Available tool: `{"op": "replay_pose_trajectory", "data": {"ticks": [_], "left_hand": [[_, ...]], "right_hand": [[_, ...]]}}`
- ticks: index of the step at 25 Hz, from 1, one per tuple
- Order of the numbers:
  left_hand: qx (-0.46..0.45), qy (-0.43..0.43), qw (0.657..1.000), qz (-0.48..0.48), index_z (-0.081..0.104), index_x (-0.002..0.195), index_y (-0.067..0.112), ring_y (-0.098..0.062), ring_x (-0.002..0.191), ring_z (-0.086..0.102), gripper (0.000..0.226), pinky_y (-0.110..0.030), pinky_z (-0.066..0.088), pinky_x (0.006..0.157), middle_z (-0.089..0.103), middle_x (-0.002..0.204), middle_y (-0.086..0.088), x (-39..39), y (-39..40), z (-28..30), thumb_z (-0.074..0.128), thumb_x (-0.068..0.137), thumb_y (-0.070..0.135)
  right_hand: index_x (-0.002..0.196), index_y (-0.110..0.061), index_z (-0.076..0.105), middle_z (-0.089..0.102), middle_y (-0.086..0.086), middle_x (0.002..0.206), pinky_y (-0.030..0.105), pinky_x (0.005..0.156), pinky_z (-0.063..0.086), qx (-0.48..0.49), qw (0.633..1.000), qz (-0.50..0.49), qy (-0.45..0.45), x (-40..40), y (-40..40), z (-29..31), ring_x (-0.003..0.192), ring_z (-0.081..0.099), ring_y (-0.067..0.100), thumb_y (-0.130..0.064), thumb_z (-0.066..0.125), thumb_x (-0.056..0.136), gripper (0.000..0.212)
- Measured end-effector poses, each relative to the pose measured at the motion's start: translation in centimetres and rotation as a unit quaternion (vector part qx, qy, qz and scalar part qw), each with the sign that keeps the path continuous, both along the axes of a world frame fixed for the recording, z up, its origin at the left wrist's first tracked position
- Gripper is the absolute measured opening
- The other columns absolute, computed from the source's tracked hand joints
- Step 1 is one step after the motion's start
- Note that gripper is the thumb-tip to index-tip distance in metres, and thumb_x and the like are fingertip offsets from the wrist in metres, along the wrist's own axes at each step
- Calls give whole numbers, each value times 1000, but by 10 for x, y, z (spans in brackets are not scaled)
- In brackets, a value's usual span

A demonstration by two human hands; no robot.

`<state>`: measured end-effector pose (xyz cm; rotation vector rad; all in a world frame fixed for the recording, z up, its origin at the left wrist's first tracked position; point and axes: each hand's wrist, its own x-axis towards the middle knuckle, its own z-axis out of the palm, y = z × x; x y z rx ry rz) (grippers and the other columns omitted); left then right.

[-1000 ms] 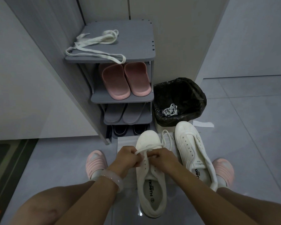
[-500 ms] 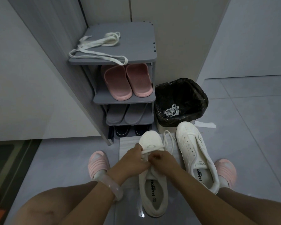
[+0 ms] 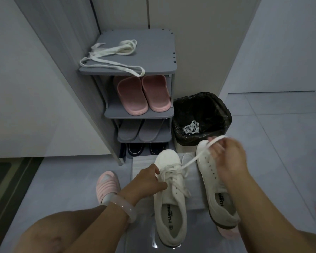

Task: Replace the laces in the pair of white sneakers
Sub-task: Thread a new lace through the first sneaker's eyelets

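White flat lace (image 3: 191, 160): threaded through the upper eyelets of the left white canvas sneaker (image 3: 170, 194), its free end drawn taut up and rightward. Right hand (image 3: 228, 161): raised over the unlaced right white sneaker (image 3: 213, 181), fingers curled, pinching the lace end. Left hand (image 3: 148, 181): beside the laced sneaker's eyelets, fingertips gripping the crossed lacing. Both sneakers stand side by side on a pale sheet (image 3: 140, 165) on the grey tiled floor (image 3: 281, 143).

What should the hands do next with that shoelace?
Probably feed the lace end into the next empty eyelet. The right hand has it pulled taut from the left sneaker, which the left hand steadies, and upper eyelets look unlaced.
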<state>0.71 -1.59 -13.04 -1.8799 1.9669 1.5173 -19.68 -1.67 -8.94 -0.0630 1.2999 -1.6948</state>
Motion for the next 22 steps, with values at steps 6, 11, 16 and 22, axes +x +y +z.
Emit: {"op": "replay_pose_trajectory", "data": {"ticks": [6, 11, 16, 22], "left_hand": [[-47, -31, 998, -22, 41, 97, 16, -12, 83, 49, 32, -17, 35, 57, 52, 102, -1, -2, -1, -5, 64, 79, 28], [-55, -24, 998, -23, 40, 83, 18, -8, 72, 47, 26, -18, 34, 55, 52, 89, 2, -2, -2, -5, 64, 78, 25], [-24, 15, 1000, 7, 39, 73, 18, -5, 64, 52, 24, -9, 41, 48, 49, 82, 3, 2, -4, -4, 61, 80, 13], [24, 56, 995, 79, 41, 73, 14, -9, 64, 53, 21, -22, 54, 63, 50, 82, -1, 1, -4, -2, 58, 82, 6]], "right_hand": [[101, -23, 61, 62, -2, 90, 23, 66, 45, 98, 600, 504, 614, 39, 15, -39, 80, 59, 13, -26, 55, 89, 15], [121, -21, 53, 58, 1, 122, 27, 83, 42, 95, 520, 512, 678, 63, 28, -54, 110, 54, 20, -30, 47, 93, 31], [119, -16, 50, 61, 5, 116, 26, 75, 40, 120, 507, 500, 692, 68, 27, -61, 105, 57, 23, -26, 43, 93, 28], [116, -13, 46, 59, 5, 111, 30, 75, 44, 126, 510, 414, 743, 51, 23, -41, 98, 60, 22, -14, 34, 97, 22]]}}
